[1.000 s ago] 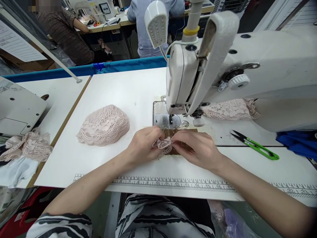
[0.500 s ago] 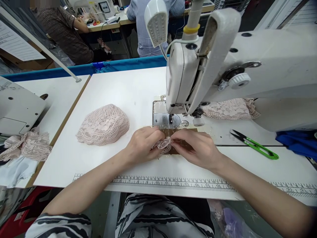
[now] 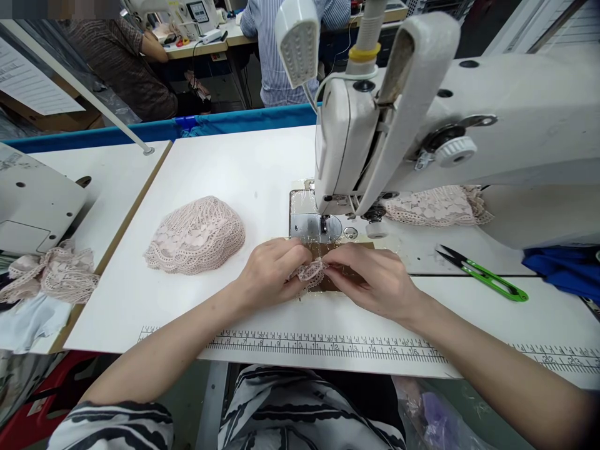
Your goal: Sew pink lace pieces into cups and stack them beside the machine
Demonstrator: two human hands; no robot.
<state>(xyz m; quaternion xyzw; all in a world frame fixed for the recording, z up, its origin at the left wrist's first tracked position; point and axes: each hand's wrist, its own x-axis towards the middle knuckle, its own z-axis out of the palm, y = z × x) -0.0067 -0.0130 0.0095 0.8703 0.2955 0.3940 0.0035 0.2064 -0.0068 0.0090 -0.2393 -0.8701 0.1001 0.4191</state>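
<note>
Between my two hands is a small piece of pale pink lace (image 3: pixel 311 271), pinched at both ends just in front of the sewing machine's needle plate (image 3: pixel 304 226). My left hand (image 3: pixel 272 272) has its thumb and fingers closed on the left end of the lace. On the other end, the fingertips of my right hand (image 3: pixel 375 278) press together. Both hands partly hide the piece. The sewing machine's head (image 3: pixel 347 144) rises right behind them. A domed pink lace piece (image 3: pixel 195 236) lies on the white table to the left of my hands.
Green-handled thread snips (image 3: pixel 487 275) lie to the right. More pink lace (image 3: pixel 435 206) sits under the machine arm, and bunched lace (image 3: pixel 65 272) at the far left. A printed ruler (image 3: pixel 328 344) runs along the table's front edge. Two people are beyond the blue cloth edge (image 3: pixel 253 119).
</note>
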